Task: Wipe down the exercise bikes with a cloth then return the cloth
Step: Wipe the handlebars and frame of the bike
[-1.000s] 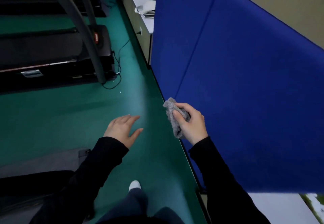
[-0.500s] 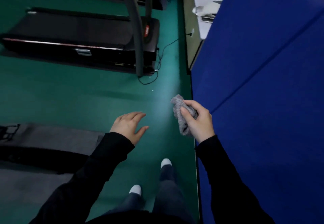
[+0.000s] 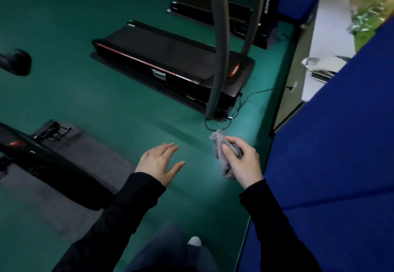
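Your view has swung, bringing more of the black treadmill (image 3: 166,52) into sight, while your right hand (image 3: 245,165) still grips the crumpled grey fuzzy cloth (image 3: 219,144) beside the blue padded partition (image 3: 341,154) and your left hand (image 3: 160,163) hovers, fingers straight, over the green floor (image 3: 85,97).

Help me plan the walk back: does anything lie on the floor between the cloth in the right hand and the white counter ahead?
Yes. A black cable crosses the green floor from the treadmill to the counter's side, ahead of the cloth gripped by the right hand. Nothing else visible.
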A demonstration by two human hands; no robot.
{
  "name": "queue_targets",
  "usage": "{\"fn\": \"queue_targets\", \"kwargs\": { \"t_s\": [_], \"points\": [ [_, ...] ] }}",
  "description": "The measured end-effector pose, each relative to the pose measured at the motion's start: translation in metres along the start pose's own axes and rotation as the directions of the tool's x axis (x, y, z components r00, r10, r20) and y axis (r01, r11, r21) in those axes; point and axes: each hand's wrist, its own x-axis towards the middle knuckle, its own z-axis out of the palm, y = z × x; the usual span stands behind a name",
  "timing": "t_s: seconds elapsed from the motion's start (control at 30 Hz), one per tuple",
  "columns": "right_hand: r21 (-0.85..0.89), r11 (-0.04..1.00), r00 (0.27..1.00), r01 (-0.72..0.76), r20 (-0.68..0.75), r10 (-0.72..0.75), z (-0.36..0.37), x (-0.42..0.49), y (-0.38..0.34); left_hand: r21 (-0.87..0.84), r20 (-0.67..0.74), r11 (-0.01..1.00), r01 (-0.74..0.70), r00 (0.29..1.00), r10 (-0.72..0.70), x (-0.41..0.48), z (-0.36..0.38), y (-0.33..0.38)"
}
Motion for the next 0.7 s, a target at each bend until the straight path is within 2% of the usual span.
{"fn": "queue_targets", "kwargs": {
  "t_s": [0.2, 0.4, 0.7],
  "points": [
    [0.004, 0.999, 0.991, 0.049, 0.128, -0.049, 0.019, 0.065, -0.002, 0.0, -0.039, 0.994, 0.107, 0.993, -0.107, 0.044, -0.006, -0.012],
    [-0.01, 0.989, 0.974, 0.148, 0.177, -0.144, 0.046, 0.154, -0.021, -0.019, -0.068, 0.986, 0.163, 0.984, -0.164, 0.119, -0.012, -0.036],
    [-0.004, 0.979, 0.94, 0.206, 0.28, -0.196, 0.09, 0.27, -0.069, -0.07, -0.096, 0.971, 0.229, 0.967, -0.235, 0.224, -0.05, -0.085]
  ]
}}
